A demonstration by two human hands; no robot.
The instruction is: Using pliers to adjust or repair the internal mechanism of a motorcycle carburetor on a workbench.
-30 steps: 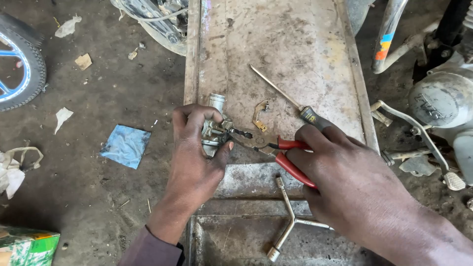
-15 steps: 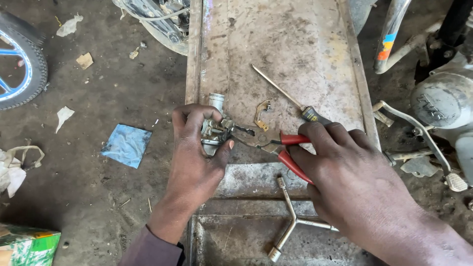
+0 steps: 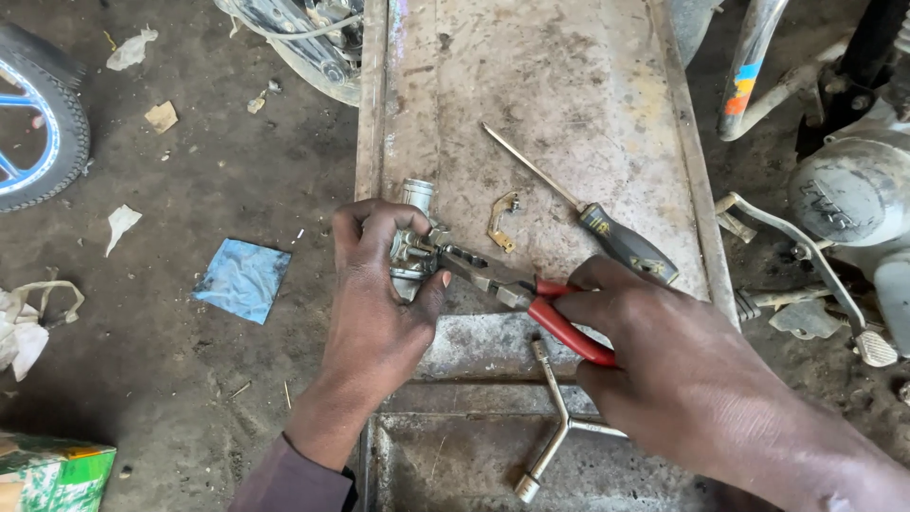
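My left hand [image 3: 379, 303] grips a small silver carburetor [image 3: 413, 248] at the left edge of a worn metal bench [image 3: 531, 85]. My right hand [image 3: 682, 370] holds red-handled pliers [image 3: 531, 294]; their dark jaws bite on a part of the carburetor's side. A small brass clip [image 3: 502, 220] lies on the bench just beyond the pliers. A screwdriver [image 3: 588, 213] with a black handle lies diagonally past my right hand. A three-armed socket wrench [image 3: 559, 427] rests on the bench's lower step, under my right wrist.
A bicycle wheel [image 3: 38, 123] stands at the far left on the dirt floor, with a blue rag [image 3: 243, 279], paper scraps and a green box [image 3: 52, 474]. A motorcycle engine [image 3: 844, 190] with its kick lever [image 3: 806, 256] sits right of the bench. Another wheel [image 3: 303, 38] lies beyond the bench's far-left corner.
The pliers' jaws have stayed on the carburetor while my right hand shifted slightly right and down. My left hand keeps its grip in the same place.
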